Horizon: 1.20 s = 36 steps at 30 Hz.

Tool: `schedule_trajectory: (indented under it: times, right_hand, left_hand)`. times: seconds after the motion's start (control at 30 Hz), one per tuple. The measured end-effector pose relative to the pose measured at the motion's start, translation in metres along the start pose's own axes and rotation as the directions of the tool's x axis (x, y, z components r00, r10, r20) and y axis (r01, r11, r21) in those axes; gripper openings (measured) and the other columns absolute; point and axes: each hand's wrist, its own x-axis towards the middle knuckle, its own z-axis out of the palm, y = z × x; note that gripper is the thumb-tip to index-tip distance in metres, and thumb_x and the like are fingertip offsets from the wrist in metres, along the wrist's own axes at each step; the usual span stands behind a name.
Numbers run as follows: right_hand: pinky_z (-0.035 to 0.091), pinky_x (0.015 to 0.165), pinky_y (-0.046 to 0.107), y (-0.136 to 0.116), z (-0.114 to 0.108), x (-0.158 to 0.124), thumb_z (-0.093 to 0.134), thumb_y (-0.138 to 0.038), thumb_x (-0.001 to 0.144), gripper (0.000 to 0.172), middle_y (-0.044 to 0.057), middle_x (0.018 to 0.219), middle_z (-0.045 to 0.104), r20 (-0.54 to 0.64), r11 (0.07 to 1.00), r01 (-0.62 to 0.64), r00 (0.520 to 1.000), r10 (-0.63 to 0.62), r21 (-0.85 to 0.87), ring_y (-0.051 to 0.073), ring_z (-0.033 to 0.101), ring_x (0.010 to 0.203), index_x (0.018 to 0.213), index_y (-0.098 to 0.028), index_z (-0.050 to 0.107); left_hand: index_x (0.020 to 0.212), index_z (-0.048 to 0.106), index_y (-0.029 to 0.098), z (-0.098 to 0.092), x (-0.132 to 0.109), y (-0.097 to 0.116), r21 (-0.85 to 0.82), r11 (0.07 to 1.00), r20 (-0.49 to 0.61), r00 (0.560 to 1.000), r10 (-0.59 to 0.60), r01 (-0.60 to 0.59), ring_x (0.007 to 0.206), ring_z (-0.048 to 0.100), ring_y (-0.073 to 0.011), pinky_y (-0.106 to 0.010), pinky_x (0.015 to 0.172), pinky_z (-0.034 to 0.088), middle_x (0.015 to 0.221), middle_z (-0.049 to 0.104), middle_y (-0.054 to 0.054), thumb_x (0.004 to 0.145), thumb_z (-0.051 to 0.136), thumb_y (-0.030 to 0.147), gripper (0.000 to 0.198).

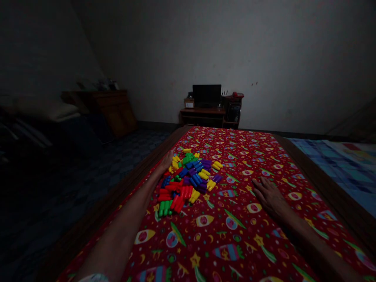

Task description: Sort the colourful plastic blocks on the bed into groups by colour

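Observation:
Plastic building blocks [188, 182] in red, green, blue, yellow and purple lie in a loose pile on a red patterned cloth [217, 235]. Along the pile's far left side, my left hand [167, 159] rests edge-on with its fingers stretched forward, close beside the yellow blocks [176, 162]; whether it touches them I cannot tell. Over to the right of the pile, my right hand [269, 194] lies palm down on the cloth, fingers spread, holding nothing. Green blocks [165, 208] and red blocks [177, 204] form the pile's near edge.
Brown borders run along both sides of the cloth. Beyond its far end stands a desk [202, 111] with a dark monitor [207, 95]. A wooden cabinet [114, 111] is at the left, and a blue checked cloth [331, 164] lies at the right.

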Motion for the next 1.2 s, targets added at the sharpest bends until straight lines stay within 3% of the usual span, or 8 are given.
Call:
schedule_trajectory:
  times: [0.27,0.43,0.6,0.87,0.97,1.03,1.07,1.2]
  right_hand:
    - [0.039,0.104,0.048,-0.01,-0.006,0.004,0.028,-0.038,0.097,0.05,0.02,0.134,0.053,0.0,0.999,-0.015,1.0,0.015,-0.037,0.03,0.044,0.13,0.129,-0.014,0.058]
    - [0.038,0.105,0.048,-0.013,-0.008,0.005,0.029,-0.035,0.097,0.048,0.019,0.132,0.055,-0.008,1.0,-0.018,1.0,0.017,-0.021,0.03,0.043,0.13,0.127,-0.014,0.059]
    - [0.038,0.104,0.047,-0.016,-0.009,0.008,0.03,-0.035,0.096,0.047,0.019,0.131,0.056,-0.013,0.999,-0.044,0.999,0.044,-0.023,0.03,0.046,0.127,0.125,-0.014,0.06]
    - [0.038,0.105,0.046,-0.02,-0.015,0.01,0.032,-0.034,0.096,0.046,0.017,0.135,0.053,-0.005,0.998,-0.07,0.998,0.07,0.001,0.03,0.044,0.13,0.128,-0.016,0.058]
    - [0.038,0.104,0.046,-0.02,-0.016,0.01,0.031,-0.034,0.096,0.046,0.017,0.134,0.054,-0.003,0.998,-0.066,0.998,0.066,0.003,0.03,0.045,0.128,0.128,-0.015,0.059]
    - [0.038,0.104,0.047,-0.019,-0.016,0.011,0.03,-0.033,0.096,0.046,0.018,0.134,0.054,-0.006,0.998,-0.065,0.998,0.065,0.013,0.03,0.046,0.127,0.127,-0.015,0.059]
    - [0.038,0.104,0.047,-0.019,-0.016,0.01,0.03,-0.033,0.096,0.046,0.018,0.133,0.054,-0.01,0.997,-0.067,0.998,0.067,0.023,0.03,0.046,0.127,0.127,-0.015,0.059]
    - [0.036,0.105,0.049,-0.019,-0.013,0.009,0.031,-0.033,0.095,0.046,0.016,0.134,0.055,-0.035,0.995,-0.082,0.996,0.085,0.064,0.03,0.045,0.127,0.128,-0.017,0.058]
  left_hand:
    - [0.132,0.054,0.013,0.033,0.028,0.026,-0.202,0.976,0.261,0.965,-0.022,0.077,0.113,0.06,-0.0272,-0.044,0.099,0.045,0.127,0.063,-0.012,0.087,0.011,0.071,0.085]
    - [0.126,0.059,0.014,0.062,0.024,0.058,-0.321,0.932,0.553,0.832,0.042,0.166,0.118,0.058,-0.0288,-0.043,0.097,0.046,0.129,0.061,-0.012,0.086,0.013,0.072,0.085]
    - [0.116,0.067,0.017,0.092,0.021,0.096,-0.321,0.94,0.693,0.705,0.15,0.116,0.116,0.059,-0.0286,-0.043,0.098,0.045,0.123,0.065,-0.01,0.086,0.026,0.07,0.073]
    - [0.111,0.07,0.024,0.141,-0.003,0.164,-0.297,0.922,0.764,0.518,0.385,-0.249,0.115,0.059,-0.024,-0.036,0.102,0.041,0.119,0.069,-0.001,0.084,0.045,0.059,0.051]
    - [0.122,0.064,0.026,0.14,-0.02,0.19,-0.232,0.878,0.772,0.47,0.428,-0.419,0.12,0.056,-0.0228,-0.032,0.104,0.039,0.128,0.063,0.0,0.084,0.052,0.054,0.049]
    - [0.127,0.059,0.026,0.121,-0.028,0.2,-0.184,0.851,0.753,0.486,0.444,-0.492,0.124,0.053,-0.0231,-0.032,0.106,0.037,0.134,0.059,-0.001,0.085,0.049,0.054,0.051]
    - [0.129,0.058,0.026,0.106,-0.03,0.2,-0.151,0.852,0.714,0.541,0.444,-0.501,0.127,0.05,-0.0231,-0.033,0.108,0.035,0.137,0.056,0.0,0.087,0.046,0.055,0.053]
    - [0.13,0.057,0.023,0.023,-0.048,0.154,0.163,0.918,0.441,0.859,0.259,-0.36,0.127,0.049,-0.0271,-0.038,0.107,0.039,0.126,0.064,-0.003,0.086,0.034,0.068,0.067]
